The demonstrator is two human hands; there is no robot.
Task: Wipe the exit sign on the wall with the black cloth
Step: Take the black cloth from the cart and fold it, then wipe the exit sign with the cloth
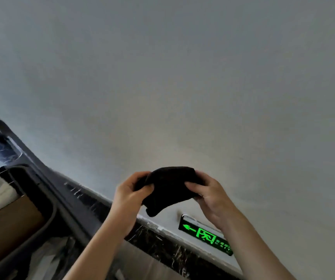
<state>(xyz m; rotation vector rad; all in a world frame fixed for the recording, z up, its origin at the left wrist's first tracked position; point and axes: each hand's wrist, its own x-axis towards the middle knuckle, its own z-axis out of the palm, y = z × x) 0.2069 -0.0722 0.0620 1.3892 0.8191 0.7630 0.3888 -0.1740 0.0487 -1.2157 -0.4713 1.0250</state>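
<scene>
The black cloth [169, 187] is held between both hands in front of the wall. The left hand [131, 196] is closed on the cloth's left edge, the thumb pressed over the fabric and the fingers curled behind it. The right hand [209, 196] is closed on the cloth's right edge, with fingertips laid over the front of the fabric and the thumb hidden behind. The cloth is bunched and folded, its upper edge arched between the two hands and a loose corner left hanging below the left thumb. Both bare forearms are seen rising from the bottom of the view.

The exit sign [205, 234] is mounted low on the pale wall [162, 77], just below the right wrist, and is partly covered by the right forearm. A green arrow pointing left, a green running-figure symbol and small green lettering are shown on its dark face. The cloth is held above the sign and apart from it; no contact is made.

A dark veined stone skirting [162, 245] is set along the foot of the wall beneath the sign. A grey cart [47, 215] with a rounded frame is seen at the left, with a brown cardboard box [9, 227] inside it. The cart's other contents are too blurred to be told.
</scene>
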